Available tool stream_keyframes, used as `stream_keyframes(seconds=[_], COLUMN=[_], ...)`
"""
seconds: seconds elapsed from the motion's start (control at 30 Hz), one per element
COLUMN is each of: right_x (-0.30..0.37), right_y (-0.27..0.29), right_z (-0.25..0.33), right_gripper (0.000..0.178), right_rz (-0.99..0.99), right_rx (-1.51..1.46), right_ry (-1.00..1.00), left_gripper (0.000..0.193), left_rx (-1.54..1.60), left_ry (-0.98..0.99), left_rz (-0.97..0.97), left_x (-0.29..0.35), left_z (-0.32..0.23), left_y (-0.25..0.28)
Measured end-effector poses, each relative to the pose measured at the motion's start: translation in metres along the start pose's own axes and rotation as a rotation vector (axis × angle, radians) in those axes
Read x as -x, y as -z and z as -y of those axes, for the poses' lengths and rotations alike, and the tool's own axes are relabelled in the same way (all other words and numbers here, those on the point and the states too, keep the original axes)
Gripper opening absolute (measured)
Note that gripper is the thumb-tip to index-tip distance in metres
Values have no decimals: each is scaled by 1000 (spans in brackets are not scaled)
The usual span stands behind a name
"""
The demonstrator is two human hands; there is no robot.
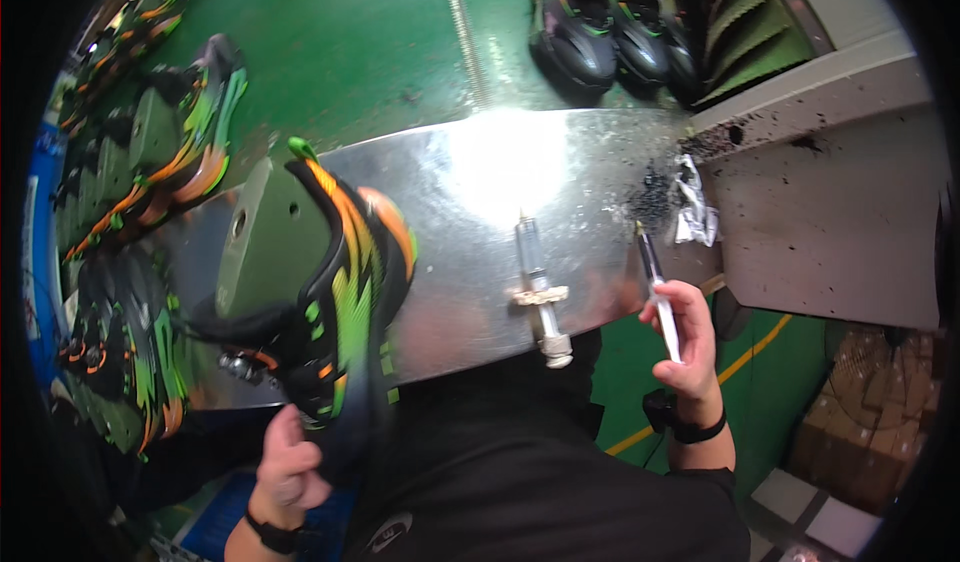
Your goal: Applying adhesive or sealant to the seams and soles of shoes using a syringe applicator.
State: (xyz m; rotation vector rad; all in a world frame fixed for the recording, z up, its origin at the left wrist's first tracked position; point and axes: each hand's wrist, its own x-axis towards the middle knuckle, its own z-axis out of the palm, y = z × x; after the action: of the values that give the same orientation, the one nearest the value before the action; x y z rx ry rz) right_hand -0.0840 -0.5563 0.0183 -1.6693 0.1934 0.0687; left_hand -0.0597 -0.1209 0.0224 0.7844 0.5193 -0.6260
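Note:
A black shoe with green and orange trim (352, 252) leans at the left of the metal table, heel up, with a dark green shoe last (275, 237) in its opening. At its lower, toe end my left hand (290, 467) is closed; the shoe partly hides the grip and is a little blurred. My right hand (685, 332) grips a slim syringe (650, 254) by its white plunger, fingers wrapped round it. The dark-filled barrel points away over the table. Between my hands lies a second, clear syringe (530, 247) with a wrapped, off-white flange.
More lasted shoes (205, 132) crowd the left side. Several dark shoes (575, 47) stand beyond the table (450, 302). Black specks and crumpled white paper (692, 202) lie near its right end, beside a grey panel (830, 212). Cardboard boxes (870, 402) are at lower right.

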Motion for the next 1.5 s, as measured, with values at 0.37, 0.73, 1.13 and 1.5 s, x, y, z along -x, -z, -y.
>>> stream_keyframes(seconds=[0.37,0.73,1.13,1.5], right_x=[-2,-81,-83,-64], right_y=[-32,-120,-125,-107], right_z=[41,73,64,79], right_gripper=[97,71,77,78], right_rz=[55,623,655,696], right_rx=[-126,-472,-425,-358], right_ry=[55,210,192,92], left_gripper=[59,41,35,39], left_rx=[330,-164,-252,-260], left_ry=[476,1011,1441,1586], left_rz=[499,470,263,-34], left_x=[-47,-51,-59,-54], left_z=[38,17,11,10], left_y=[-3,4,3,1])
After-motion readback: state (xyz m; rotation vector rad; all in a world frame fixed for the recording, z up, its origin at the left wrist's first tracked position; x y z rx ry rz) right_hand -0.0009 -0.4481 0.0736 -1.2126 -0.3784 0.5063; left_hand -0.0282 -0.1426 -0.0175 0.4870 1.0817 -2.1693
